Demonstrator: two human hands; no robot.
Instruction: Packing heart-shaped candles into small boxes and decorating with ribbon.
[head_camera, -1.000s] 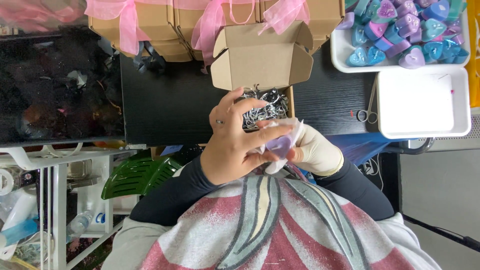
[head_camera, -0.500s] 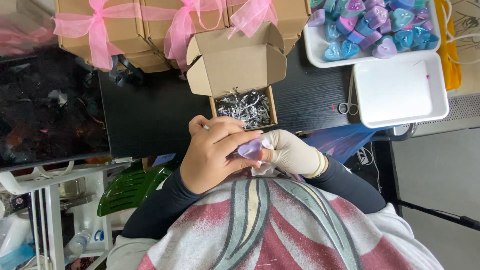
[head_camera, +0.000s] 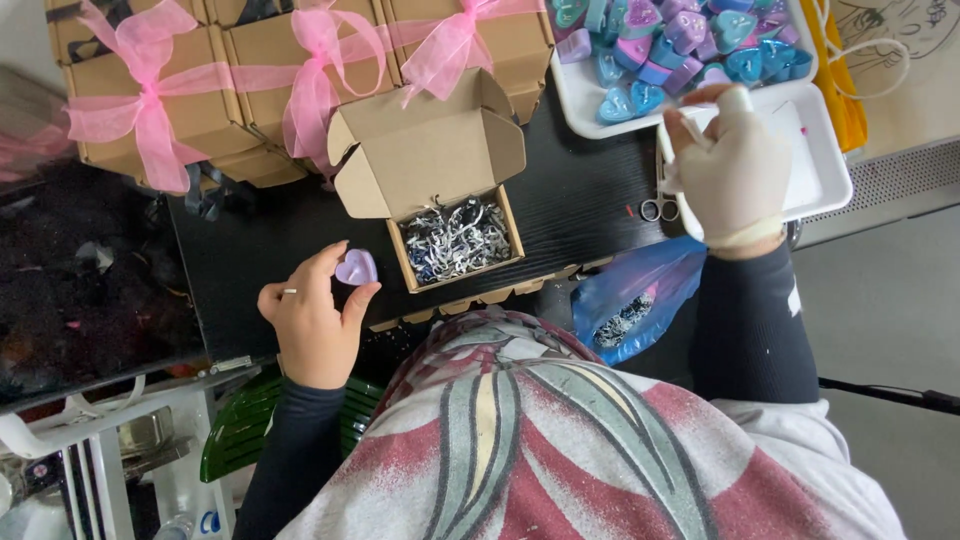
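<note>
- The open box sits pretty much dead center on the table, with shredded paper filler inside it.
- At 9 o'clock from the box, the left hand holds a heart-shaped piece.
- From 10 to 12 o'clock, ribbon-tied boxes are stacked behind it.
- At 1 o'clock, a tray of hearts.
- At 3 o'clock, the right hand is over an empty tray, scissors just beside it.
- At 5 o'clock, a plastic bag hangs off the table edge.

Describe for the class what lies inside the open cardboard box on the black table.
The open cardboard box holds shredded paper filling, grey, white and dark, covering its whole bottom. Whatever may lie beneath the shreds is hidden.
</note>
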